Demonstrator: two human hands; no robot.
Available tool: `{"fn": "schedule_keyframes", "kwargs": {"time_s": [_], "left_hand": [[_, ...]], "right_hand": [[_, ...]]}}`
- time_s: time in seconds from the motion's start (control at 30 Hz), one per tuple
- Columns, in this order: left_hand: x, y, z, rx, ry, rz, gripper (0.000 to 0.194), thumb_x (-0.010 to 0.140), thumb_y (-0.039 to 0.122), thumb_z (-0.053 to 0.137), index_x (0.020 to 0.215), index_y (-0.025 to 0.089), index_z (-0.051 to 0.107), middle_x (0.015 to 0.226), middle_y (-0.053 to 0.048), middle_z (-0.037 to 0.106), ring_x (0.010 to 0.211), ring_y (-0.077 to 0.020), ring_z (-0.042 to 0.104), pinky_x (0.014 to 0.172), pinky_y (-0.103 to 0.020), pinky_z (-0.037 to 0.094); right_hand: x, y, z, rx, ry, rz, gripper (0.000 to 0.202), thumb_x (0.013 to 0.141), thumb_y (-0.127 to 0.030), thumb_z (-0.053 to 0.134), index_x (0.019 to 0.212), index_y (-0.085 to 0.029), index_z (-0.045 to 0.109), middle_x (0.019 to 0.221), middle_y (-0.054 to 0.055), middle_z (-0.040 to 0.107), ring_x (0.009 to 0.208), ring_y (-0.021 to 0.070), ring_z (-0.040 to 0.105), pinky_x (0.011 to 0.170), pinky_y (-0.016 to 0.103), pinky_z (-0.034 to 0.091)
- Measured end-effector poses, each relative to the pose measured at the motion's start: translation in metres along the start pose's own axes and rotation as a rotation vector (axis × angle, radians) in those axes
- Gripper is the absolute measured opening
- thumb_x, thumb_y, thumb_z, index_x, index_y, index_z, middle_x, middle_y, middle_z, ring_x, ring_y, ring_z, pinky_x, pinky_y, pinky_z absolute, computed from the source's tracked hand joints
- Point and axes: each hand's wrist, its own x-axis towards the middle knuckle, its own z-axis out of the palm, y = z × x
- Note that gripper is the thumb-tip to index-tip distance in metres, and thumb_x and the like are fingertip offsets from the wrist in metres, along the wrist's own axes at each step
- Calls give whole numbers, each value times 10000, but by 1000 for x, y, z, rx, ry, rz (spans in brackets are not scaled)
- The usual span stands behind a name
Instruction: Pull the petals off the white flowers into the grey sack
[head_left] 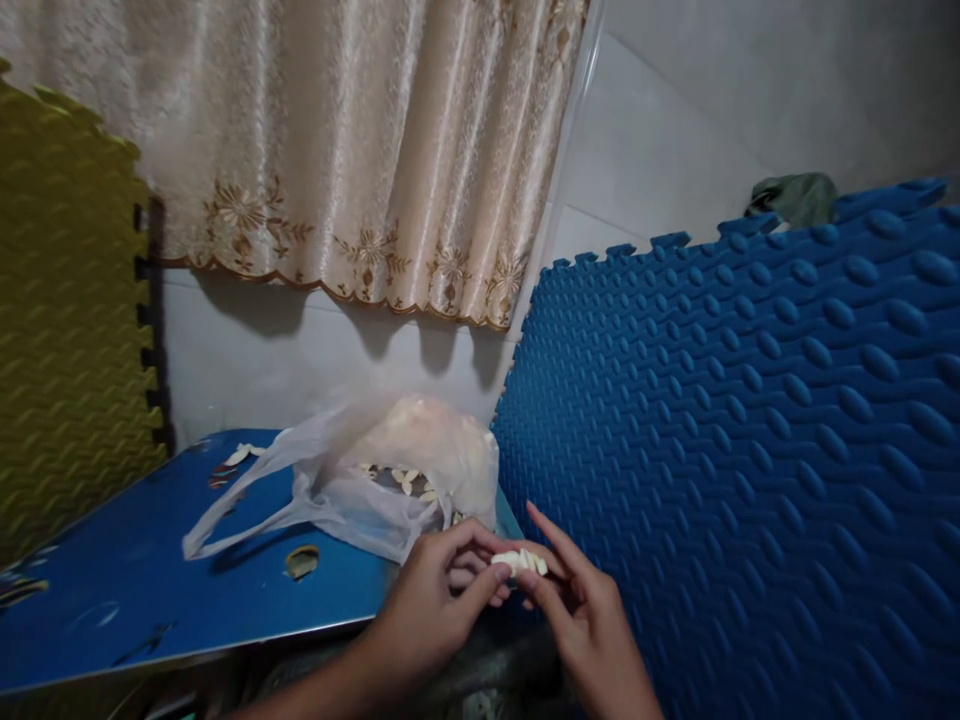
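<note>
Several small cream-white pieces point(519, 562) are held in a row between both hands, low and right of centre. My left hand point(450, 585) pinches their left end with thumb and fingers. My right hand point(574, 600) has its thumb and a finger on their right end, with the index finger stretched upward. Just behind the hands, a translucent white plastic bag point(375, 505) lies on the blue table. Similar pale pieces point(407, 481) show through the bag's opening.
The blue table point(247, 590) bears a small round brownish item point(301, 562) and pale pieces point(244, 455) at its back. A blue foam mat point(735, 430) rises on the right, a yellow one point(67, 320) on the left. A curtain point(337, 150) hangs behind.
</note>
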Motion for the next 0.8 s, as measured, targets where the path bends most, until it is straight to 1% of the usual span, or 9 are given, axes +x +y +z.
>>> {"fn": "schedule_keyframes", "kwargs": {"time_s": [0.07, 0.13, 0.23, 0.37, 0.47, 0.57, 0.63, 0.7, 0.8], "left_hand": [[0, 1, 0, 0, 1, -3, 192, 793, 294, 598, 862, 115, 588, 799, -96, 686, 713, -189, 656, 681, -302, 524], [2, 1, -1, -10, -2, -6, 191, 788, 291, 606, 860, 115, 595, 800, -94, 690, 712, -188, 659, 682, -297, 526], [4, -1, 0, -32, -2, 2, 178, 786, 285, 610, 853, 120, 604, 787, -81, 692, 704, -180, 660, 679, -285, 528], [7, -5, 1, -59, 26, -11, 202, 774, 305, 626, 853, 121, 601, 761, -70, 686, 685, -176, 658, 674, -290, 532], [10, -7, -1, -67, 76, -18, 218, 766, 317, 632, 845, 118, 591, 770, -74, 686, 668, -168, 654, 671, -291, 535], [12, -5, -3, -56, 112, -15, 216, 754, 309, 644, 830, 115, 586, 793, -82, 690, 658, -158, 648, 669, -280, 533], [12, -5, -3, -70, 107, -20, 211, 747, 302, 650, 820, 117, 579, 810, -84, 690, 654, -151, 645, 670, -275, 531], [12, -5, -1, -95, 87, -30, 205, 744, 296, 651, 809, 122, 566, 803, -77, 686, 654, -146, 641, 665, -269, 527], [10, -6, 3, -86, 49, -44, 203, 743, 291, 648, 805, 122, 554, 707, -55, 662, 643, -150, 633, 648, -268, 520]], "right_hand": [[0, -2, 0, 41, 4, 20, 454, 825, -392, 565, 1236, -217, 488, 1060, 111, 685, 919, 246, 656, 763, 335, 529], [0, -2, 0, 63, 22, 43, 368, 820, -399, 569, 1135, -223, 496, 1047, 111, 687, 917, 248, 657, 730, 326, 533], [1, -2, 0, 90, 34, 33, 267, 825, -381, 570, 1021, -228, 476, 1040, 110, 686, 926, 241, 650, 740, 322, 520], [1, -1, 1, 138, 14, -2, 215, 839, -344, 563, 987, -215, 476, 1069, 116, 661, 899, 215, 649, 755, 312, 503], [1, 0, 2, 167, 2, -10, 347, 781, -303, 646, 1069, -220, 471, 1093, 102, 641, 861, 188, 644, 727, 283, 491], [2, 0, 1, 253, -28, 17, 567, 718, -296, 710, 1206, -239, 427, 1159, 87, 615, 936, 190, 620, 796, 291, 464], [3, -1, 0, 326, -33, 71, 540, 759, -354, 666, 1231, -226, 437, 1141, 90, 635, 974, 204, 613, 865, 324, 437], [4, -4, -2, 383, -7, 141, 484, 797, -411, 609, 1213, -196, 484, 1046, 98, 685, 940, 218, 634, 876, 349, 434], [6, -8, -4, 446, 71, 215, 445, 750, -414, 663, 1099, -148, 583, 957, 116, 716, 864, 224, 662, 843, 337, 460]]}}
